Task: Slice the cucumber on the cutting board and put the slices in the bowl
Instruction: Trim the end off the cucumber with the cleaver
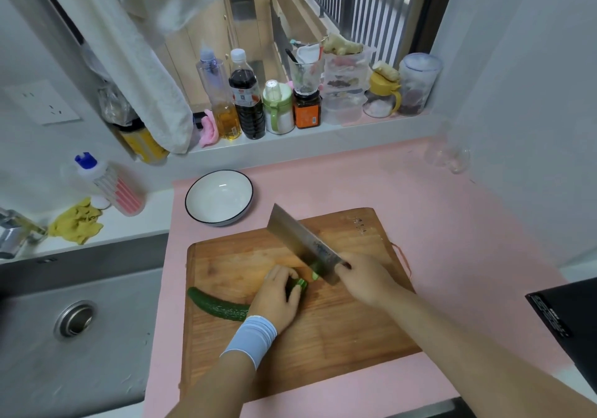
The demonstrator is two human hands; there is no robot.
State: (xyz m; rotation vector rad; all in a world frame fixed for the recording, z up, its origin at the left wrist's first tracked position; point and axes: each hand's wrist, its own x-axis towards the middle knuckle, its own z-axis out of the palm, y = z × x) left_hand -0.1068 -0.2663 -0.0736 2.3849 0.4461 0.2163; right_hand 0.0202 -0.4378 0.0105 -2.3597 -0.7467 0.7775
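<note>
Curled left hand [277, 298] fingers pin cucumber [219, 306] beside cleaver [303, 246].

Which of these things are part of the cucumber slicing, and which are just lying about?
For the job: cucumber, knife, cutting board, bowl, left hand, right hand.
Lying about: yellow cloth, dark bottle, towel, sink.

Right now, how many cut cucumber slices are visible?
1: a slice on the cutting board beside the cleaver. The bowl holds none; more may hide under the left hand gripping the cucumber.
</note>
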